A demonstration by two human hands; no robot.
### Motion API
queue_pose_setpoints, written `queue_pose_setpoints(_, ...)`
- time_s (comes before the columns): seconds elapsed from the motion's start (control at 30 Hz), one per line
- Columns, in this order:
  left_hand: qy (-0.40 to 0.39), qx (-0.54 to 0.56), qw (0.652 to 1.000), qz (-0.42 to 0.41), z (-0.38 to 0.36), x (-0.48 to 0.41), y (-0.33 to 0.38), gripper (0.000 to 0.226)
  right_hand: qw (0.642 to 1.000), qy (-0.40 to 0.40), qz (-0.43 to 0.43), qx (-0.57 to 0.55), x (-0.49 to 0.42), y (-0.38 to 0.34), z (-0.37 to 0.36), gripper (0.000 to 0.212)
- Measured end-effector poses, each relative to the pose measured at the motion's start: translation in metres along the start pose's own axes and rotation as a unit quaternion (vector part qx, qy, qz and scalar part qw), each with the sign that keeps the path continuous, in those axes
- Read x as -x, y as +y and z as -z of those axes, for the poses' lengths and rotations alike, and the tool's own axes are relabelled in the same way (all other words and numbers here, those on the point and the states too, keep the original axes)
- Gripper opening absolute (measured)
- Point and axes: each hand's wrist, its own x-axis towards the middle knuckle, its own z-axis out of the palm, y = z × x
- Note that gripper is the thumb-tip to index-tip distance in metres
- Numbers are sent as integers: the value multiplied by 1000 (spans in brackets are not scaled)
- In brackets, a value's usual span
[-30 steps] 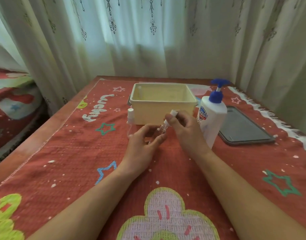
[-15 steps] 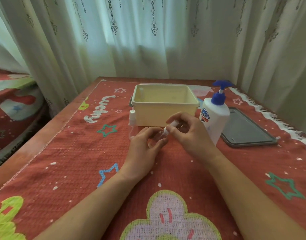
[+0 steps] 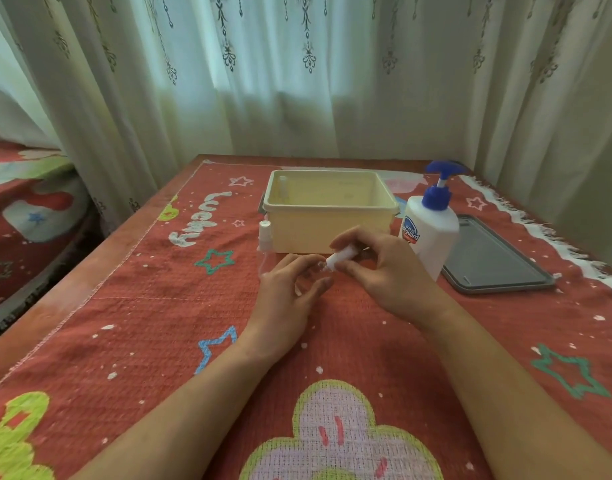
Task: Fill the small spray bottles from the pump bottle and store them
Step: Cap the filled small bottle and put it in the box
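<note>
My left hand wraps a small clear spray bottle, its body mostly hidden in my palm. My right hand pinches that bottle's white spray cap at the bottle's neck, tilted toward the right. A second small spray bottle with a white cap stands upright just left of the cream plastic tub. Inside the tub, at its left wall, another small bottle stands. The white pump bottle with a blue pump head stands right of my right hand.
A dark grey tray lid lies flat to the right of the pump bottle. The table wears a red patterned cloth. Curtains hang close behind the table. A bed lies beyond the left edge.
Both hands with the small bottle have sunk a little toward the cloth, and the white cap has tilted lower. The rest of the table's items stay put.
</note>
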Motion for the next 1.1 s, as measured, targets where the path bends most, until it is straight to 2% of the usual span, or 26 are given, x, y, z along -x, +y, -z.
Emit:
queue_pose_setpoints(0.07, -8, -2, 1000, -5, 0, 1, 1, 29, 999, 17, -22, 26, -1, 1, -1, 15)
queue_pose_setpoints(0.17, -14, -1, 1000, -12, -1, 2, 3, 30, 993, 51, -75, 80, 0, 4, -5, 53)
queue_pose_setpoints(0.23, -9, -3, 1000, -12, -2, 2, 3, 31, 991, 44, -103, 78, 0, 4, -6, 68)
queue_pose_setpoints(0.3, 4, -2, 1000, -6, -2, 1, 2, 33, 994, 33, -95, 35, 1, 1, -5, 59)
queue_pose_setpoints(0.4, 12, 3, 1000, 2, 0, 1, 1, 33, 999, 15, -37, 16, 1, -1, -5, 20)
queue_pose_setpoints(0.43, 10, 4, 1000, 1, 0, 1, 0, 32, 999, 16, -32, 26, 1, -1, -6, 14)
queue_pose_setpoints(0.57, -2, -4, 1000, -4, -1, 2, 1, 32, 991, 63, -107, 47, 2, 3, -9, 52)
queue_pose_setpoints(0.6, -1, -5, 1000, -2, -1, 2, 1, 32, 990, 70, -118, 34, 2, 2, -9, 55)
queue_pose_setpoints(0.63, 1, -1, 1000, 0, -1, 1, 1, 32, 990, 69, -118, 14, 3, 2, -8, 50)
queue_pose_setpoints(0.73, 8, 8, 1000, 0, 0, 1, 1, 31, 997, 34, -65, -7, 4, 0, -10, 18)
queue_pose_setpoints(0.77, 7, 9, 1000, -2, 0, 1, 1, 30, 998, 31, -56, 0, 3, 1, -12, 17)
queue_pose_setpoints(0.9, -5, 1, 1000, -4, 0, 3, 4, 32, 989, 68, -125, 29, 2, 8, -14, 56)
queue_pose_setpoints(0.93, -2, 1, 1000, -2, 0, 3, 4, 31, 989, 59, -133, 15, 3, 8, -14, 55)
queue_pose_setpoints(1.03, 12, 5, 1000, 5, 0, 2, 2, 30, 995, 8, -91, -44, 5, 5, -13, 24)
queue_pose_setpoints(1.1, 14, 2, 1000, 1, 1, 2, 2, 29, 997, 9, -71, -34, 5, 3, -15, 19)
